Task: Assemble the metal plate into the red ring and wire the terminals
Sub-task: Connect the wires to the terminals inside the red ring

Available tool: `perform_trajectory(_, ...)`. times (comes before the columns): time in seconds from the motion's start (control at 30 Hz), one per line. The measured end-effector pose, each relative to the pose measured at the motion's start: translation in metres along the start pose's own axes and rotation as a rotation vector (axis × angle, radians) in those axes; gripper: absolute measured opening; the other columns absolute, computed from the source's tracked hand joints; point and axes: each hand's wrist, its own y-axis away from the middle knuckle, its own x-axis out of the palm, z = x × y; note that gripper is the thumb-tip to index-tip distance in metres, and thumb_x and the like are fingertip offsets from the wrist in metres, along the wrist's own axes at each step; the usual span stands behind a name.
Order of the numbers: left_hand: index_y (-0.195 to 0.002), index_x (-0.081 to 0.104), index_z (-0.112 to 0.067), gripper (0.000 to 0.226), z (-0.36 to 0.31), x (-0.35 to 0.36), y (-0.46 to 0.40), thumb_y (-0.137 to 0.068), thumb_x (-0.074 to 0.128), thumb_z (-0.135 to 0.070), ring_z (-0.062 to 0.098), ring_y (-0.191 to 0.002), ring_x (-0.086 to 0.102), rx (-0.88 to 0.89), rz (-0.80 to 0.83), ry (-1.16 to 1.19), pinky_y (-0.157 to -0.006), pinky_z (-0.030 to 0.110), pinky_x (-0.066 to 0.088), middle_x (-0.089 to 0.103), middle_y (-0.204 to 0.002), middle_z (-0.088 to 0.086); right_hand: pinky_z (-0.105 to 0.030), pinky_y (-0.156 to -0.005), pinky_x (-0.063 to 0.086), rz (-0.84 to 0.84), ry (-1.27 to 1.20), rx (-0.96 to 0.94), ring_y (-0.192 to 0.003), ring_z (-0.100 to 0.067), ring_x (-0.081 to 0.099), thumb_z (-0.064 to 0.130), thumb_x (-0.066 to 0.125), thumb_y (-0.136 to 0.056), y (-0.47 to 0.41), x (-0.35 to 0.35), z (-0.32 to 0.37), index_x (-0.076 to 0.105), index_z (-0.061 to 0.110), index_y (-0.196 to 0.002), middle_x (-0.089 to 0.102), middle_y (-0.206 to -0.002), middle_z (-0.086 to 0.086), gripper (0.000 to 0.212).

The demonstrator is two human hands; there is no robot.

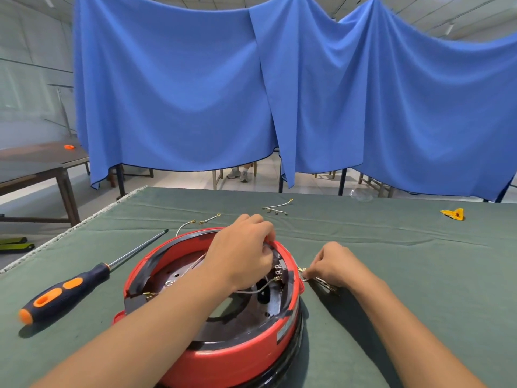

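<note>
Head view: left hand (242,249) curls over red ring (246,357).

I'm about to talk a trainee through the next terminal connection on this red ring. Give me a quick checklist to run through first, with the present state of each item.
1. Red ring sits flat on the green cloth: ok.
2. Metal plate is inside the ring: ok; whether it is fully seated, cannot tell.
3. Left hand steadies the ring at its far rim: ok.
4. Right hand pinches a wire end just outside the ring's right rim: ok.
5. Terminal block is exposed beside the left hand: ok; which tabs are free, cannot tell.
6. Screwdriver lies on the cloth left of the ring: ok.
</note>
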Motion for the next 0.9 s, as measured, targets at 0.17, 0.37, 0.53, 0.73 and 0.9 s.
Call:
perform_trajectory(0.17, -0.100, 0.062, -0.022, 0.020, -0.001, -0.001, 0.002, -0.085, 0.049, -0.017, 0.010, -0.103, 0.045, -0.009, 0.007, 0.013, -0.078, 0.028, 0.043, 0.057, -0.104, -0.009, -0.017, -0.041, 0.036, 0.080, -0.554, -0.021, -0.050, -0.013, 0.053, 0.014, 0.071, -0.081, 0.008, -0.010, -0.002, 0.064, 0.005, -0.069, 0.058, -0.059, -0.003, 0.017)
perform_trajectory(0.37, -0.090, 0.063, -0.022, 0.015, -0.005, 0.000, 0.000, -0.087, 0.049, -0.019, 0.009, -0.093, 0.049, -0.112, -0.042, 0.134, -0.076, 0.027, 0.039, 0.056, -0.092, -0.012, -0.018, -0.043, 0.043, -0.074, -0.972, -0.112, -0.048, -0.010, 0.063, 0.013, 0.067, -0.085, 0.017, -0.024, 0.011, 0.066, 0.006, -0.077, 0.071, -0.064, -0.002, 0.010)
perform_trajectory(0.53, -0.086, 0.063, -0.024, 0.017, -0.006, 0.000, 0.000, -0.089, 0.047, -0.020, 0.011, -0.087, 0.053, -0.161, -0.035, 0.132, -0.073, 0.029, 0.042, 0.056, -0.093, -0.013, -0.021, -0.052, 0.046, -0.115, -0.901, -0.133, -0.056, -0.014, 0.067, 0.012, 0.065, -0.086, 0.016, -0.021, 0.018, 0.062, 0.012, -0.072, 0.072, -0.066, -0.003, 0.014)
perform_trajectory(0.73, -0.086, 0.063, -0.023, 0.018, -0.006, -0.002, 0.001, -0.088, 0.046, -0.019, 0.011, -0.088, 0.054, -0.141, -0.021, 0.082, -0.071, 0.028, 0.040, 0.056, -0.093, -0.012, -0.025, -0.062, 0.038, -0.200, -0.848, -0.123, -0.066, -0.007, 0.049, 0.019, 0.075, -0.078, 0.017, -0.020, 0.012, 0.068, 0.016, -0.066, 0.061, -0.065, 0.008, 0.015)
perform_trajectory(0.9, -0.085, 0.064, -0.022, 0.018, -0.005, -0.003, 0.001, -0.088, 0.046, -0.018, 0.012, -0.088, 0.054, -0.143, -0.004, 0.074, -0.069, 0.028, 0.039, 0.059, -0.092, -0.011, -0.022, -0.053, 0.033, -0.122, -0.987, -0.077, -0.057, -0.012, 0.044, 0.020, 0.074, -0.080, 0.020, -0.025, 0.014, 0.070, 0.013, -0.072, 0.057, -0.066, 0.002, 0.011)
